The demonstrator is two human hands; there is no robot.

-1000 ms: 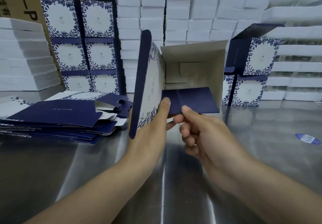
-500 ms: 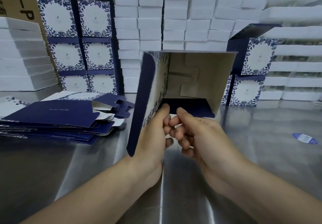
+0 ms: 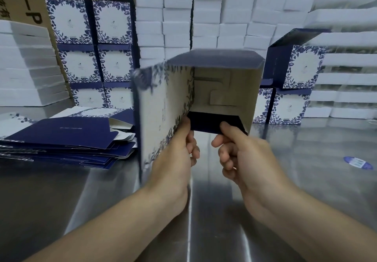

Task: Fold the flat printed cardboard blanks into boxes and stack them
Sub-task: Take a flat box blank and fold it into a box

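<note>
Head view: two hands (image 3: 206,155) on one half-folded box (image 3: 195,90)

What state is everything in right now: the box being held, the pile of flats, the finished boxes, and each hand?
Held box: half formed, open end facing the camera, navy flap partly folded in.
Left hand: grips the box's printed side panel.
Right hand: pinches the navy flap.
Flat blanks: unfolded, piled on the table.
Finished boxes: folded, stacked.
Sticker: lying flat.
</note>
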